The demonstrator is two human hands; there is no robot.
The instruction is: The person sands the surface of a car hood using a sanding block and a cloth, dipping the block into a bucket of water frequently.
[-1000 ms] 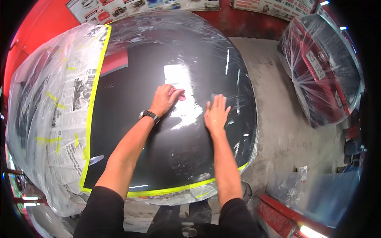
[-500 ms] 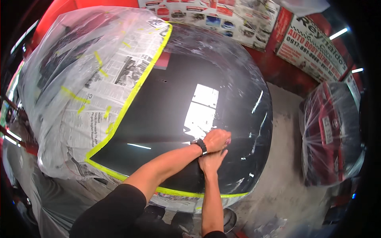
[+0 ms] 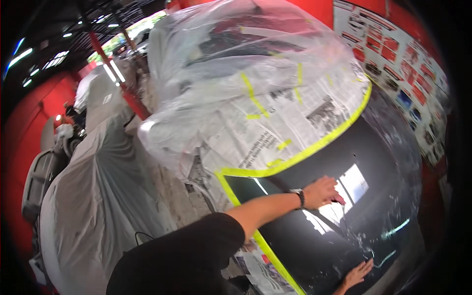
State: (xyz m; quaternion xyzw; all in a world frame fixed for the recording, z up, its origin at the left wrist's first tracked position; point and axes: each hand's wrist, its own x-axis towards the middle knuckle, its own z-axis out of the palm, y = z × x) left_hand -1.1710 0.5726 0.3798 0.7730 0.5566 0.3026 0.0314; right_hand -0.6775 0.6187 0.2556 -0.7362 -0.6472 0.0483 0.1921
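A glossy black car hood (image 3: pixel 364 162) fills the right side, wet in places and edged with yellow masking tape (image 3: pixel 305 152). My left hand (image 3: pixel 322 191), with a dark watch on the wrist, presses on the hood and grips a small reddish pad (image 3: pixel 339 199) under its fingers. My right hand (image 3: pixel 357 275) lies flat on the hood's near edge at the lower right, fingers spread, holding nothing. Newspaper (image 3: pixel 275 130) and clear plastic sheeting (image 3: pixel 236 64) mask the rest of the car above the tape.
Another car under a grey cover (image 3: pixel 98 196) stands to the left. A red post (image 3: pixel 118 78) rises behind it. Posters (image 3: pixel 408 73) hang on the red wall at the right. More newspaper (image 3: pixel 260 265) hangs below the tape near my body.
The view has swung to the left, so the hood and both hands now sit at the lower right. My hands have moved apart; the left still presses on the hood.
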